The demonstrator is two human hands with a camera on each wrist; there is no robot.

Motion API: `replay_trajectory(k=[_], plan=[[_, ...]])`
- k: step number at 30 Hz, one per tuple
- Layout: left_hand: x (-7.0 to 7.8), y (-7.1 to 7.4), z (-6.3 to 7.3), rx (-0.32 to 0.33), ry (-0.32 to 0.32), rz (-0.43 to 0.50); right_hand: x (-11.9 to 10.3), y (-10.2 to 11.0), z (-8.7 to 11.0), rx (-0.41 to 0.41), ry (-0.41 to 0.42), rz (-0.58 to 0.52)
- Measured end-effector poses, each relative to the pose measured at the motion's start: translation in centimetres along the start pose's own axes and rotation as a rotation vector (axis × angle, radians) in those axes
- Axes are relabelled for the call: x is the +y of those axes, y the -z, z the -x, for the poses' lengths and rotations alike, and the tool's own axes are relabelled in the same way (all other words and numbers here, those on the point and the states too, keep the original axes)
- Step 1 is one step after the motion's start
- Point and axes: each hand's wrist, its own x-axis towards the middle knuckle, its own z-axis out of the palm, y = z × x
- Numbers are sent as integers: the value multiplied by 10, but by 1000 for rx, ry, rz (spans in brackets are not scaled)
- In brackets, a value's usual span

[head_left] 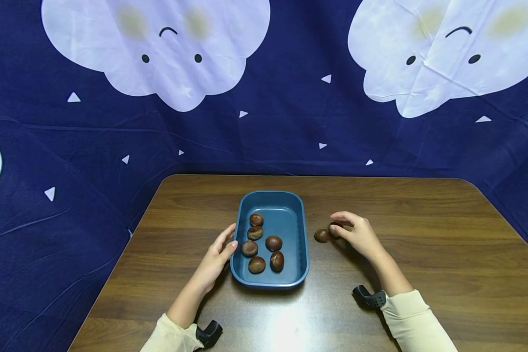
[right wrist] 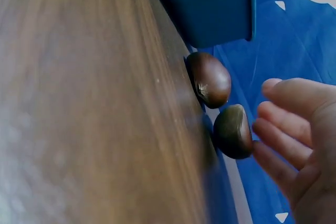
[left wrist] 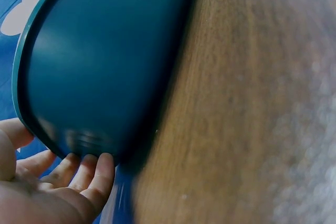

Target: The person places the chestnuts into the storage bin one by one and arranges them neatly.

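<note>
Hands: left [head_left: 217,254] against tray [head_left: 302,234], right [head_left: 356,232] touching chestnut [head_left: 334,230].

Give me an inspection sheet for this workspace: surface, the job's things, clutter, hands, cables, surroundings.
Surface: brown wooden table, with glare at the near edge.
Job's things: blue tray holding six chestnuts; two loose chestnuts on the table to the tray's right, one free, the other at the right fingertips.
Clutter: nothing seen.
Hands: left hand rests against the tray's left side, fingers straight; right hand touches the nearer loose chestnut, a closed grip not visible.
Cables: nothing seen; a black camera mount sits on each wrist.
Surroundings: dark blue cloth printed with white clouds and triangles.
</note>
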Motion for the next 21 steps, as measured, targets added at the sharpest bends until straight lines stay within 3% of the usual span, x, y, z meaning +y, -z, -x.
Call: replay_trajectory(k=[4,13,21], plan=[[1,0,0,-1,0,6,23,1,2,-25,-24,66],[1,0,0,3,7,17,30,3,7,-64,-16,165],[1,-1,0,2,4,16,34,-2,5,-45,13,257]])
